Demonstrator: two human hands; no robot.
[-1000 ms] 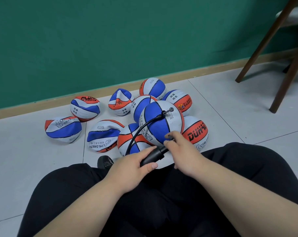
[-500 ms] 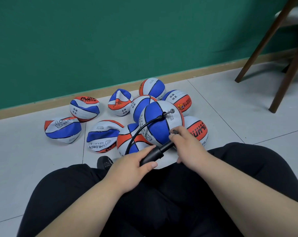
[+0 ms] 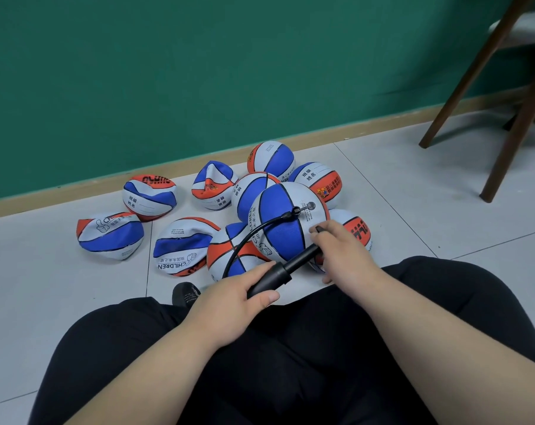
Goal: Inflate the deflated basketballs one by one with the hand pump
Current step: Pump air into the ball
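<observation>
I see the heap of basketballs (image 3: pixel 244 216) on the floor (image 3: pixel 45 286), between my knees and the wall (image 3: pixel 198 72) behind it. The fullest ball (image 3: pixel 286 228) sits on the heap's near side, with the hose (image 3: pixel 254 230) plugged into its upper face. The pump (image 3: pixel 278 273) slants just before it: my left hand (image 3: pixel 229 305) grips the near end, my right hand (image 3: pixel 343 256) the far end, against that ball. Chair legs (image 3: pixel 514 118) stand well apart to the right.

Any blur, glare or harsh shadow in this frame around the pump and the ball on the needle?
Head view: even light, no glare; hand pump and connected ball sharp; faint shadows under the deflated balls; wide-angle stretch toward the bottom edge.
</observation>
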